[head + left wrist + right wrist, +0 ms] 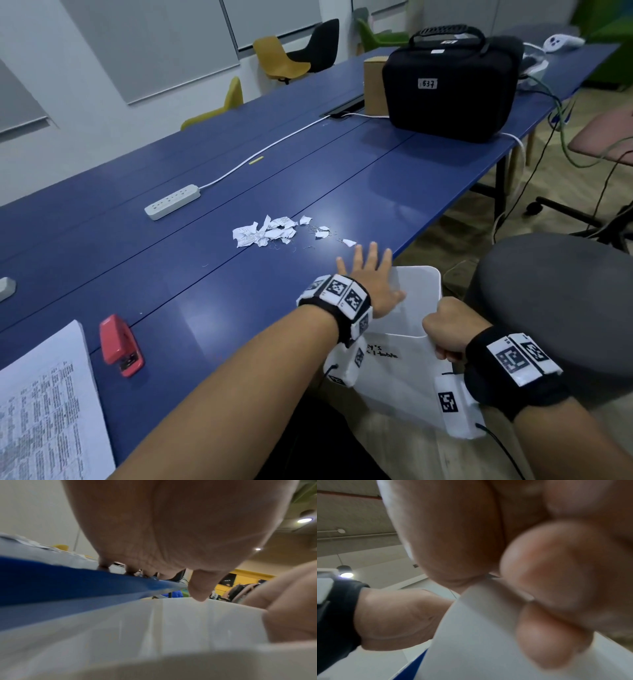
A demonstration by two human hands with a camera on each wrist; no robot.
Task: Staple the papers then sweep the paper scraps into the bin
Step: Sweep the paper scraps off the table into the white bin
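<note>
Torn white paper scraps (270, 232) lie in a loose pile with bent staples on the blue table (171, 274). My left hand (368, 274) is flat and open at the table's near edge, fingers spread, just short of the nearest scrap (349, 242). A white plastic bin (404, 363) hangs below the table edge, under that hand. My right hand (445, 329) grips the bin's rim (489, 596), thumb and fingers pinching it. A red stapler (120, 344) and a printed paper stack (44, 411) lie at the near left.
A white power strip (171, 201) with its cable lies beyond the scraps. A black case (452, 89) and a cardboard box (375, 85) stand at the far right. A grey chair seat (561, 308) is right of the bin. Chairs stand behind the table.
</note>
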